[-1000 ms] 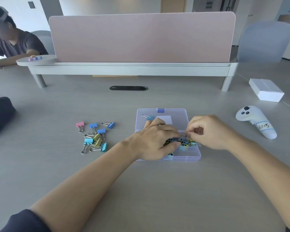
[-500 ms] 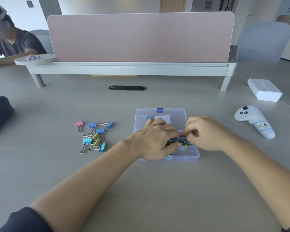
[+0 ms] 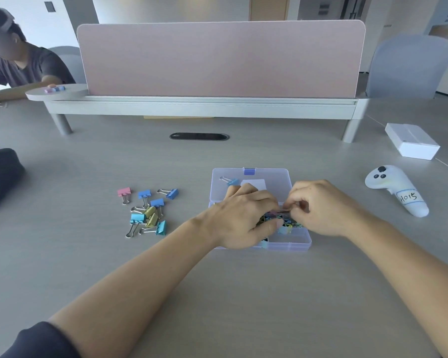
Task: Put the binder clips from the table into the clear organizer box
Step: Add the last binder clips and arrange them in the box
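Dark sleeve (image 3: 36, 342) at the bottom left corner, both bare forearms stretched out over the pale grey counter (image 3: 243, 306). The left hand (image 3: 243, 218) is over the near-left part of the clear plastic organizer box (image 3: 295, 245), fingers curled down into it and thumb against the heap of little multicoloured binder clips (image 3: 289, 224) inside; honestly can't tell if it's got hold of anything. The right hand (image 3: 321, 208) is just beside it over the box's right side, fingers bent in tight, tips pinching the wire handle of a small clip (image 3: 285, 211) just above the heap.

The box's see-through lid (image 3: 274, 177) is folded open on the far side, with one blue clip (image 3: 229, 180) and a white paper slip (image 3: 254, 183) lying on it. Well left of the box is a loose bunch of bigger clips (image 3: 150, 210) on the counter, pink, blue, teal and olive.

Off to the right is a white handheld controller (image 3: 396, 189) with a handwritten label; a black bag (image 3: 0, 177) sits at the left edge. Further back there's a black oval cable slot (image 3: 199, 136) and a white cardboard box (image 3: 411, 144); then a pink divider panel (image 3: 217, 58), a grey chair (image 3: 409, 65) and another person (image 3: 29, 68) seated far left.
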